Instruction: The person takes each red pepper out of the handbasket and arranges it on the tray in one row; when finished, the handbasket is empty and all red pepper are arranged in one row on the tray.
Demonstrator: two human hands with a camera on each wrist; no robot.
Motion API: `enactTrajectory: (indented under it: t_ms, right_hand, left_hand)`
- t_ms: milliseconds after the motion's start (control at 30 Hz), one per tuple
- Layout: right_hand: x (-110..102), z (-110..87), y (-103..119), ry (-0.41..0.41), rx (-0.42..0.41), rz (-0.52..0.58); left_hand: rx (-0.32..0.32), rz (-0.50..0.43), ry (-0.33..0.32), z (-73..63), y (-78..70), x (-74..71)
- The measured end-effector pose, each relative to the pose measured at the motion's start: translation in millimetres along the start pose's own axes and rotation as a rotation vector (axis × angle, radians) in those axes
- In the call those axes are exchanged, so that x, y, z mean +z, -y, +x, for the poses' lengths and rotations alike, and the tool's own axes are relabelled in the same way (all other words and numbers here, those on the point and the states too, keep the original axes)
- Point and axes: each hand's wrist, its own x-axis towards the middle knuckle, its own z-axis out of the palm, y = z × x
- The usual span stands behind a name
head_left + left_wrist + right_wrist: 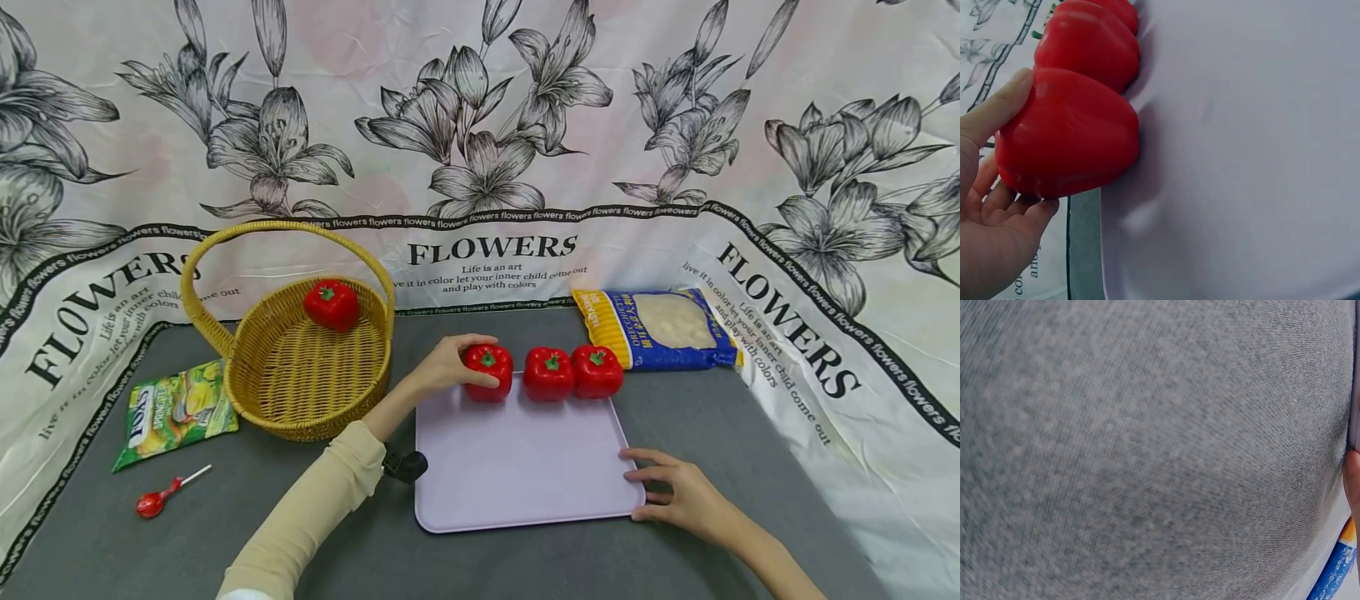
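At the far left corner of the lilac tray (525,467), my left hand (450,367) grips a red bell pepper (483,383) with a green stem, thumb on one side and fingers on the other. The left wrist view shows this bell pepper (1072,137) low over the tray's rim. Two more peppers, a middle bell pepper (549,375) and a right-hand bell pepper (597,372), stand side by side along the far edge. My right hand (678,492) touches the tray's right edge with spread, fairly straight fingers; the right wrist view catches only a fingertip (1352,472) there.
A yellow wicker basket (307,429) with a tall handle stands at the left, another red bell pepper (332,305) inside. Beside it lie a green candy bag (180,412) and a red lollipop (152,503). A blue and yellow pasta bag (660,329) lies behind the tray, near the flowered cloth (487,275).
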Motion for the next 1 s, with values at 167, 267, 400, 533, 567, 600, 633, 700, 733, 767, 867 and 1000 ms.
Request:
enactTrajectory:
  t_ms: [167, 267, 400, 533, 567, 600, 633, 700, 733, 767, 867, 1000]
  right_hand:
    - [0, 0.1, 1, 0.006, 0.016, 0.002]
    - [0, 0.1, 1, 0.006, 0.014, 0.005]
    - [1, 0.2, 1, -0.006, -0.005, 0.0]
    - [1, -0.1, 0, -0.013, -0.01, -0.001]
    - [1, -0.2, 0, -0.015, -0.01, 0.0]
    - [1, -0.4, 0, -0.017, -0.01, -0.001]
    - [1, -0.5, 0, -0.017, -0.009, 0.0]
    - [1, -0.9, 0, -0.018, -0.005, 0.0]
    - [1, -1.1, 0, -0.016, -0.001, 0.001]
    - [1, -1.2, 0, -0.014, 0.004, 0.002]
    - [0, -1.4, 0, -0.008, 0.012, -0.002]
    - [1, -1.3, -1, -0.012, 0.003, -0.007]
  left_hand:
    - [0.034, -0.004, 0.003, 3.3, -1.4, 7.1]
    - [0.044, 0.015, 0.0, 4.6, -1.7, 11.2]
    - [0.063, 0.046, 0.0, 5.6, -1.2, 15.0]
    - [0.094, 0.084, -0.004, 6.2, 1.1, 16.2]
    - [0.101, 0.09, -0.003, 6.1, 1.4, 16.4]
    - [0.107, 0.097, 0.0, 6.0, 1.7, 16.5]
    - [0.116, 0.104, 0.001, 5.7, 1.6, 16.6]
    - [0.123, 0.114, 0.002, 4.8, 1.1, 16.1]
    - [0.129, 0.116, 0.0, 4.0, 0.8, 15.7]
    - [0.136, 0.123, -0.002, 2.5, 0.1, 14.7]
    - [0.172, 0.14, -0.008, -5.9, -1.6, 8.1]
    - [0.27, 0.09, 0.039, -27.6, -0.4, -14.8]
